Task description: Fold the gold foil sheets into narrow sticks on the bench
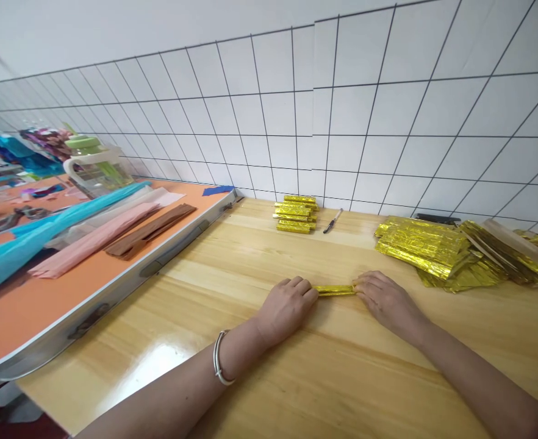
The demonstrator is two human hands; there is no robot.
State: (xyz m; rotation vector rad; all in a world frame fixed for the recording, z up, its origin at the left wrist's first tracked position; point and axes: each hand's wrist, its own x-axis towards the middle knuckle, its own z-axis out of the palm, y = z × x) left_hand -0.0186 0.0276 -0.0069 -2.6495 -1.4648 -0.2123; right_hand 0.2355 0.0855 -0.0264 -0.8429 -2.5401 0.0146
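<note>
A narrow folded strip of gold foil paper (335, 290) lies flat on the wooden table (260, 366). My left hand (286, 308), with a silver bangle on its wrist, has its fingers curled and pressed on the strip's left end. My right hand (383, 299) presses its closed fingers on the right end. Farther back, near the wall, sits a small stack of finished gold folded strips (295, 214). A pile of flat gold foil sheets (438, 249) lies to the right of my right hand.
A dark pen (332, 221) lies beside the stack. An orange folding table (31, 311) on the left carries blue, pink and brown paper strips (99, 235), scissors (15, 216) and a green-lidded jug (96, 163). A white tiled wall (388, 122) closes the back.
</note>
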